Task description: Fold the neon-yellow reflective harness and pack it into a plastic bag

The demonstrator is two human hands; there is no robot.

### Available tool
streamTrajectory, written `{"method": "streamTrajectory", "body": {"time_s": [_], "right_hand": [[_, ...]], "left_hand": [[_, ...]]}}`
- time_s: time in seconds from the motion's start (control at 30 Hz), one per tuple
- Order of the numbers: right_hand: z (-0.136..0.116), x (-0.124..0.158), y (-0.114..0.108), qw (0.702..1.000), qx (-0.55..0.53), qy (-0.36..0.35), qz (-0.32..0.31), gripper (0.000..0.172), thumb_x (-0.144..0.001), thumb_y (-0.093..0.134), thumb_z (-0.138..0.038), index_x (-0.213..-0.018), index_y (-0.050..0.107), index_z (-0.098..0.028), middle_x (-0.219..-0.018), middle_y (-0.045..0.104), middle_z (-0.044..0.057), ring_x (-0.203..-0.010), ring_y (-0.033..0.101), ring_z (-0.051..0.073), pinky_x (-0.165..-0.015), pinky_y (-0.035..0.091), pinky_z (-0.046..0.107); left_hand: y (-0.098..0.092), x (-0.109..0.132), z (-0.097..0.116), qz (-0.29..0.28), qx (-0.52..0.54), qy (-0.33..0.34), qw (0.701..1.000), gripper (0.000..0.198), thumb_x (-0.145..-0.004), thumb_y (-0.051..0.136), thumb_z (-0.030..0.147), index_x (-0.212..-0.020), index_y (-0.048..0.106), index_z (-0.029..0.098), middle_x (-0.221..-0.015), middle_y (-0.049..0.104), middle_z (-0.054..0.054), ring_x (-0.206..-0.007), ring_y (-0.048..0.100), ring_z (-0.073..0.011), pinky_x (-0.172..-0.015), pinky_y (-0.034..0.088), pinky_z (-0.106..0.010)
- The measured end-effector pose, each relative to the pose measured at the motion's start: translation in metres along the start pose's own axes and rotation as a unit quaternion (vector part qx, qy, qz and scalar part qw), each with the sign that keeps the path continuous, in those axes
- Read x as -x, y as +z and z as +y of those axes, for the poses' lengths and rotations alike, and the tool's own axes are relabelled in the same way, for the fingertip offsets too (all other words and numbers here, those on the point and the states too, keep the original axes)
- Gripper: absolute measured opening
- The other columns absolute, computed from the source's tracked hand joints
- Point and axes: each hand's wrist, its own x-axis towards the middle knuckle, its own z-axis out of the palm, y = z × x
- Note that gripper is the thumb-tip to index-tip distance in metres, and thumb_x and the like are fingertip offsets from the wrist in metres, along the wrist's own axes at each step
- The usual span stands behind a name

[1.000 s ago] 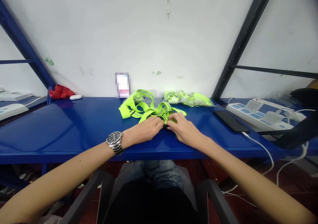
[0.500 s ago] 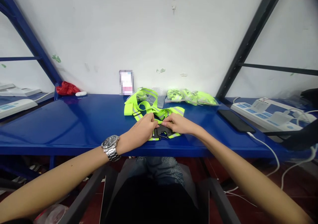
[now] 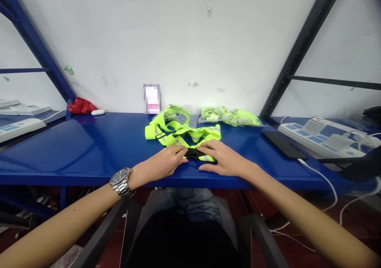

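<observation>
A neon yellow-green reflective strap harness (image 3: pixel 178 129) with silver stripes lies in loose loops on the blue table. At its near side is a black buckle (image 3: pixel 193 153), partly covered by my fingers. My left hand (image 3: pixel 166 161), with a metal watch on its wrist, is closed at the buckle's left end, thumb low and fingertips on top. At the right end, my right hand (image 3: pixel 226 159) touches the strap and buckle with its fingertips. Its thumb is spread away near the table, and a piece of striped webbing shows between thumb and fingers.
Behind the harness lie bagged yellow-green straps (image 3: pixel 229 116) and a clear plastic bag (image 3: pixel 193 119). A blurred-out card (image 3: pixel 152 98) leans on the wall. Right of my hands are a black phone (image 3: pixel 284 145) on a white cable and power strips (image 3: pixel 320 139). Red cloth (image 3: pixel 81 106) lies far left.
The buckle has tipped and shows a narrower side. My left hand has shifted slightly left and lower; my right hand has come down and its thumb has moved away from its fingers.
</observation>
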Motion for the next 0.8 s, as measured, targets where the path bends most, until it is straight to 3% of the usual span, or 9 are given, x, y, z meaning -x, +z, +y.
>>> {"method": "streamTrajectory", "body": {"time_s": [0.1,0.2,0.3,0.43,0.53,0.67,0.8], "right_hand": [[-0.008,0.0,-0.004,1.0,0.013,0.011,0.005,0.037,-0.098,0.048,-0.042,-0.114,0.066,-0.014,-0.108,0.062,0.016,-0.103,0.054,0.028,-0.088,0.045,0.041],[-0.011,-0.011,-0.004,0.996,-0.06,0.063,0.001,0.035,-0.1,0.043,-0.039,-0.088,0.067,-0.016,-0.085,0.063,0.008,-0.083,0.056,0.021,-0.076,0.044,0.034],[-0.006,-0.026,0.0,0.981,-0.121,0.15,-0.026,0.041,-0.099,0.043,-0.043,-0.07,0.059,-0.018,-0.063,0.055,0.001,-0.061,0.049,0.016,-0.062,0.036,0.029],[0.007,-0.046,0.007,0.959,-0.133,0.249,0.024,0.029,-0.093,0.053,-0.042,-0.087,0.064,-0.016,-0.074,0.063,0.003,-0.069,0.054,0.018,-0.064,0.036,0.027],[0.014,-0.054,0.013,0.952,-0.137,0.27,0.032,0.033,-0.089,0.058,-0.045,-0.096,0.067,-0.015,-0.084,0.068,0.006,-0.077,0.059,0.02,-0.069,0.039,0.027],[0.01,-0.054,0.018,0.956,-0.112,0.268,0.046,0.034,-0.091,0.056,-0.044,-0.103,0.068,-0.016,-0.098,0.071,0.011,-0.093,0.064,0.026,-0.076,0.043,0.03],[-0.005,-0.049,0.021,0.952,-0.065,0.293,0.056,0.036,-0.095,0.051,-0.036,-0.126,0.054,-0.018,-0.093,0.071,0.01,-0.089,0.066,0.027,-0.074,0.045,0.032]], "left_hand": [[-0.002,0.004,-0.006,0.009,0.072,-0.001,0.997,0.029,-0.103,0.034,0.025,-0.125,0.049,0.013,-0.116,0.062,-0.014,-0.105,0.061,-0.0232,-0.087,0.049,-0.035],[-0.006,0.004,-0.008,0.008,0.128,-0.058,0.99,0.029,-0.104,0.029,0.027,-0.105,0.056,0.015,-0.093,0.064,-0.007,-0.082,0.061,-0.0185,-0.072,0.046,-0.03],[-0.009,-0.002,-0.012,0.015,0.159,-0.139,0.977,0.034,-0.104,0.029,0.033,-0.087,0.053,0.017,-0.07,0.055,0.0,-0.06,0.05,-0.0144,-0.059,0.036,-0.028],[-0.003,-0.012,-0.02,0.062,0.207,-0.222,0.951,0.023,-0.102,0.036,0.034,-0.093,0.05,0.018,-0.068,0.052,0.003,-0.058,0.049,-0.0138,-0.058,0.034,-0.026],[0.009,-0.016,-0.027,0.067,0.161,-0.234,0.957,0.023,-0.101,0.037,0.032,-0.092,0.053,0.018,-0.071,0.054,0.0,-0.062,0.051,-0.0151,-0.059,0.036,-0.027],[0.021,-0.012,-0.028,0.106,-0.043,-0.178,0.977,0.025,-0.1,0.039,0.026,-0.091,0.06,0.016,-0.094,0.058,-0.011,-0.084,0.052,-0.0228,-0.074,0.043,-0.037],[0.017,0.0,-0.022,0.061,-0.063,-0.105,0.991,0.032,-0.104,0.03,0.03,-0.108,0.057,0.013,-0.093,0.058,-0.01,-0.085,0.053,-0.0233,-0.076,0.046,-0.038]]}}
